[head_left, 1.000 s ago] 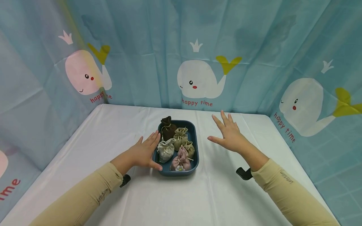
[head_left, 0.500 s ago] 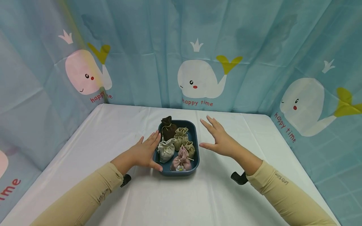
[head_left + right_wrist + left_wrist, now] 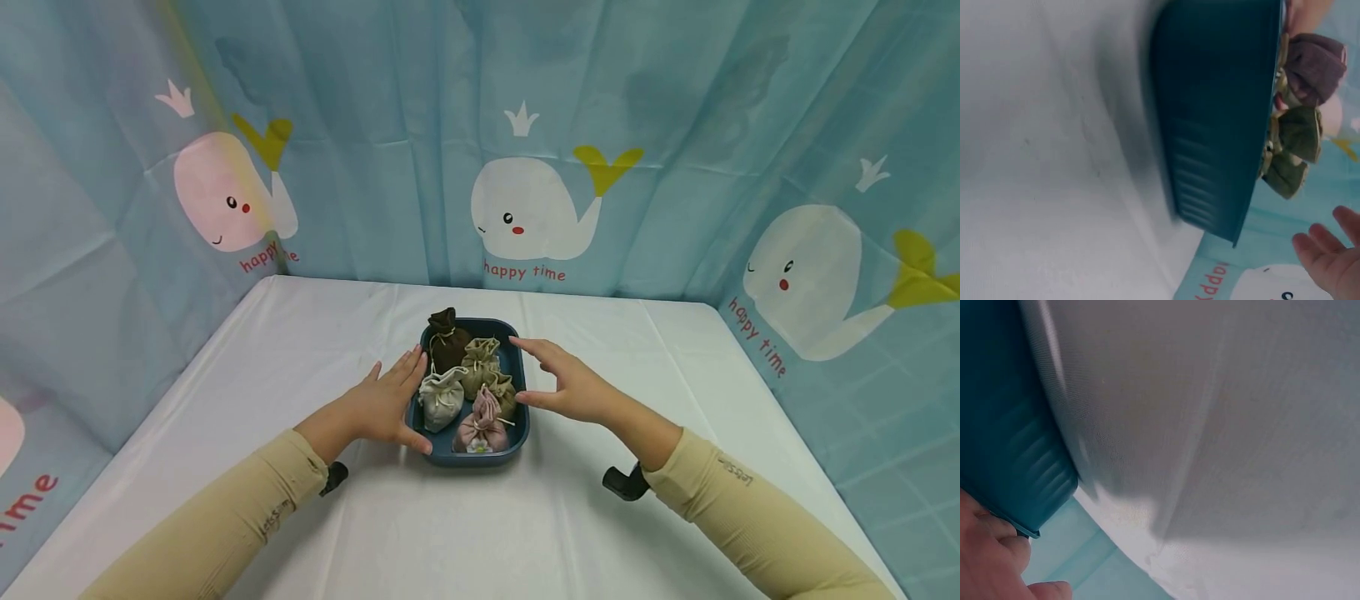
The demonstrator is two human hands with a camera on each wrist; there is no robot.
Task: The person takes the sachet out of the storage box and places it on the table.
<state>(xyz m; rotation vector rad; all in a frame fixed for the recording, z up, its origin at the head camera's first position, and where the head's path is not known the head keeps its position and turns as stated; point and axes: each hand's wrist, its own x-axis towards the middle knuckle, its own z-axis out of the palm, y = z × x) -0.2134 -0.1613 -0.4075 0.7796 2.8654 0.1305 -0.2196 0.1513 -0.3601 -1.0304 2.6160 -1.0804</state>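
A dark blue plastic basin [image 3: 476, 461] stands on the table with several small drawstring pouches inside. They are a dark brown pouch [image 3: 450, 350] at the back left, two olive pouches, one of them [image 3: 477, 375] in the middle, a pale grey pouch [image 3: 441, 404] at the left and a pink pouch [image 3: 481, 432] in front. My left hand [image 3: 377, 407] lies along the basin's left rim, fingers straight and thumb at the front corner. On the other side my right hand [image 3: 572, 388] reaches to the right rim, thumb and fingers spread apart, nothing between them.
A white cloth [image 3: 442, 533] covers the table. Blue curtains [image 3: 375, 183] printed with whales hang behind it and at both sides. A dark device [image 3: 627, 482] is strapped at the right wrist, and another [image 3: 334, 477] at the left one.
My right hand has moved left, from well off to the side up to the basin's right rim. The left hand and the basin have stayed in place.
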